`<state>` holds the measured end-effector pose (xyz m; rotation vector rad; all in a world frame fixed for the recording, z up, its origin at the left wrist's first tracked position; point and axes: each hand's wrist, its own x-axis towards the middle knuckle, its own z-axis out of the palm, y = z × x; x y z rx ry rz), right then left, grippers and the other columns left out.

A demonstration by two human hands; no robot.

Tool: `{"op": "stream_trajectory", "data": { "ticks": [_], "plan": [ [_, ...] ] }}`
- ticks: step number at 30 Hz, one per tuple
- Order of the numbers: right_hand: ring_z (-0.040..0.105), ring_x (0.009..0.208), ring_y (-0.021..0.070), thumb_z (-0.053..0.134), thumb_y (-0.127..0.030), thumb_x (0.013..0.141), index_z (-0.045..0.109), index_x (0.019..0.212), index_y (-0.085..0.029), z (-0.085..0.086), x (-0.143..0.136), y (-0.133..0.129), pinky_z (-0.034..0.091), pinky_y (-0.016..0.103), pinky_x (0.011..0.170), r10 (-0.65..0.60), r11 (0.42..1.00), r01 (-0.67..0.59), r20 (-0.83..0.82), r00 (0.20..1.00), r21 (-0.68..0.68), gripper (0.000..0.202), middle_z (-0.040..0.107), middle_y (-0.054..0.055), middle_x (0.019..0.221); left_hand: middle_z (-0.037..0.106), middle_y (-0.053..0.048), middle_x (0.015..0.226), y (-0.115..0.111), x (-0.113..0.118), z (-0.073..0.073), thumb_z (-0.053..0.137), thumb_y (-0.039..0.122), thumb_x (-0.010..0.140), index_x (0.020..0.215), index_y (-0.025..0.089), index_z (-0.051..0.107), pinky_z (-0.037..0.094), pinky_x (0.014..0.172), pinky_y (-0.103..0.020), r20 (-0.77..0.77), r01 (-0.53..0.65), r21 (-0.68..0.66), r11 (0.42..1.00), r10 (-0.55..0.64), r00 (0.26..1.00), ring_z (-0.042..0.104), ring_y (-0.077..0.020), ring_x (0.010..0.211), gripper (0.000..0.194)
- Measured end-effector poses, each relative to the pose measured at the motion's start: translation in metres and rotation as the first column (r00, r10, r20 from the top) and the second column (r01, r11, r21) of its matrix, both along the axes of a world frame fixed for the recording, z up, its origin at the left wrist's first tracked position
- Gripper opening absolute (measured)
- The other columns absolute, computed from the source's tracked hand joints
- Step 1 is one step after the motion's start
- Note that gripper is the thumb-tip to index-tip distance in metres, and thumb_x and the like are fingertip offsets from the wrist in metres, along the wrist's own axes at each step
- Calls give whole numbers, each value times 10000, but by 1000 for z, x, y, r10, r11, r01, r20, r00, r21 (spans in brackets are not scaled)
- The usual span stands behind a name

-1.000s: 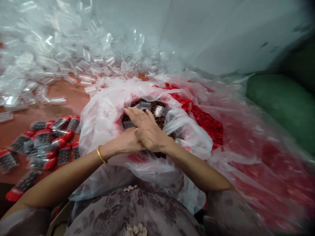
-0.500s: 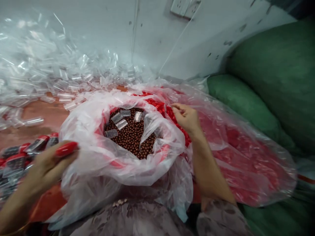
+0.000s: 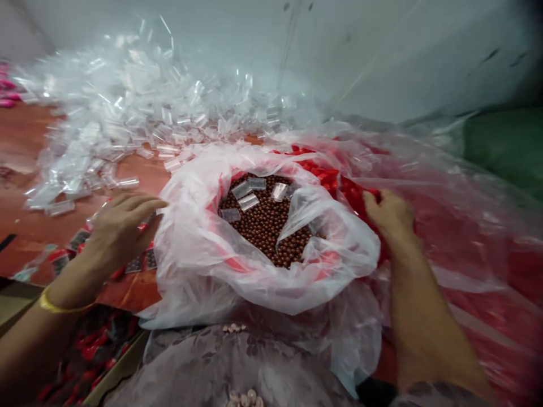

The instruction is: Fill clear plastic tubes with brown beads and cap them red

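My left hand (image 3: 125, 229) is over small clear containers with red ends and dark beads inside (image 3: 134, 264), at the left of the bag. Its fingers are stretched out with the thumb apart, and I see nothing gripped in it. My right hand (image 3: 392, 215) is at the edge of a heap of glossy red plastic pieces (image 3: 324, 175), its fingers curled together; what is in them is hidden. Between my hands stands a white plastic bag (image 3: 190, 226) with its rim rolled open. Brown beads (image 3: 263, 226) fill it, with several clear plastic tubes (image 3: 248, 202) lying on them.
A large pile of clear tubes (image 3: 127, 107) spreads along the wall over the reddish table (image 3: 21, 141). Below the table's left edge, a box (image 3: 112, 362) holds more red-ended pieces. At right lie a clear bag of red pieces (image 3: 458, 226) and a green sack (image 3: 504, 152).
The view has turned left. My left hand no longer shows the red piece and has gone over the filled containers. My right hand has moved to the near right side of the red heap.
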<state>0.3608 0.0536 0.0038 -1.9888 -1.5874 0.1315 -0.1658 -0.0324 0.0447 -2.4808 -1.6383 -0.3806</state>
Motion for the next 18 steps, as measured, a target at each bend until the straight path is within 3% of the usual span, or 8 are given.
{"op": "stream_trajectory", "data": {
  "ticks": [2, 5, 7, 9, 11, 13, 15, 18],
  "plan": [
    [504, 646, 202, 479, -331, 897, 516, 683, -249, 18, -24, -12, 353, 355, 642, -45, 992, 48, -26, 999, 120, 233, 540, 57, 641, 707, -69, 1059, 21, 36, 7, 369, 219, 966, 1097, 173, 635, 456, 906, -323, -57, 185, -33, 982, -186, 981, 607, -185, 989, 300],
    [464, 521, 145, 495, -443, 906, 549, 793, -246, 37, -82, -35, 380, 322, 575, 163, 957, -93, -248, 955, 274, 234, 532, -2, 606, 712, -71, 907, 57, 84, 5, 414, 150, 928, 995, 184, 682, 436, 782, -305, -120, 441, -149, 885, -459, 880, 605, -188, 865, 279],
    [415, 439, 122, 539, -514, 866, 559, 832, -235, 35, -121, -47, 357, 291, 472, 318, 935, -205, -428, 846, 290, 281, 469, -45, 532, 711, -77, 910, 80, 106, -3, 433, 113, 906, 964, 201, 698, 411, 747, -298, -142, 572, -247, 782, -613, 777, 603, -193, 877, 285],
    [400, 413, 104, 546, -562, 852, 572, 861, -225, 23, -149, -54, 324, 265, 427, 403, 915, -319, -540, 739, 247, 339, 448, -64, 517, 717, -80, 921, 99, 119, -12, 451, 86, 886, 956, 222, 713, 393, 732, -294, -154, 646, -331, 688, -715, 682, 608, -193, 882, 303],
    [397, 406, 89, 533, -590, 852, 578, 866, -214, 6, -162, -55, 319, 248, 420, 420, 903, -374, -610, 672, 209, 379, 449, -72, 516, 723, -71, 885, 111, 126, -20, 481, 66, 861, 954, 243, 720, 387, 730, -289, -146, 669, -397, 628, -763, 630, 619, -184, 844, 312],
    [390, 405, 77, 543, -599, 842, 583, 852, -202, -8, -164, -54, 315, 236, 419, 403, 905, -386, -647, 647, 177, 399, 447, -79, 510, 725, -71, 866, 115, 130, -24, 551, 77, 822, 948, 232, 719, 396, 739, -286, -141, 649, -441, 620, -762, 632, 628, -187, 823, 260],
    [378, 397, 71, 559, -600, 829, 593, 848, -193, -14, -159, -52, 303, 231, 414, 382, 910, -384, -677, 629, 157, 409, 438, -84, 499, 723, -109, 940, 114, 134, -25, 647, 150, 775, 964, 177, 706, 417, 765, -296, -163, 589, -464, 661, -718, 677, 634, -217, 866, 200],
    [374, 380, 70, 569, -609, 816, 598, 857, -193, -15, -152, -51, 299, 234, 408, 355, 921, -354, -720, 596, 161, 419, 430, -89, 490, 708, -157, 1002, 110, 142, -25, 698, 225, 730, 995, 102, 680, 441, 775, -305, -156, 452, -519, 726, -600, 784, 634, -245, 882, 292]
  ]
}}
